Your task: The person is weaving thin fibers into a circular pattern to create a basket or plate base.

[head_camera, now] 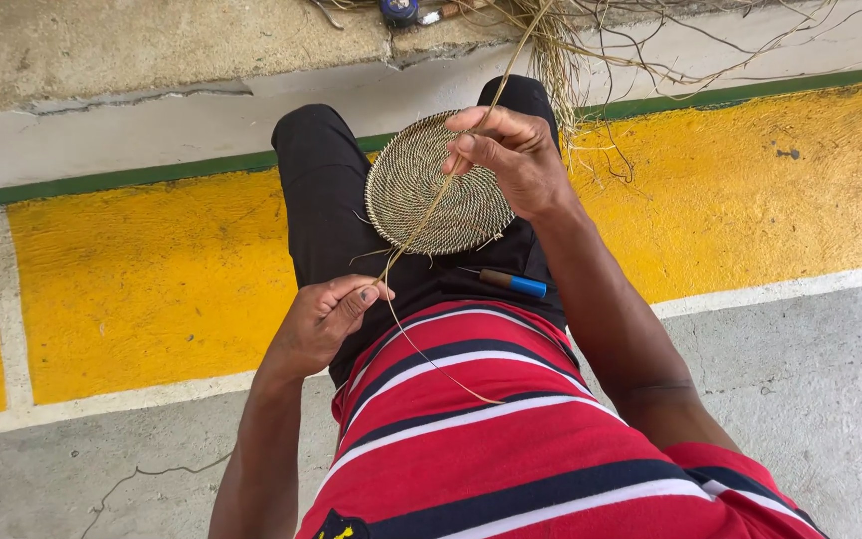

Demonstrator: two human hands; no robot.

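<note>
The right hand (511, 155) reaches forward from a bent arm and curls over the 2 o'clock edge of one round coiled basket base (431, 190), a flat disc woven in pale and dark fibre that rests on the person's lap against the black shorts (326, 195). Its fingers are pressed together and bent, clamping the disc's rim, with the thumb along the top. The left hand (326, 319) sits at about 7 o'clock from the disc, near it but not touching, wrist turned inward; thumb and forefinger pinch one long pale fibre strand (413, 232), the other fingers folded loosely. The strand runs from the disc down through that pinch and trails on across the red striped shirt (511, 439).

One tool with a blue handle (513, 284) lies on the lap at 5 o'clock from the disc, just beside it. One loose bundle of dry fibres (561, 50) spills off the concrete ledge (152, 45) at 12 o'clock, above the yellow painted band (152, 279).
</note>
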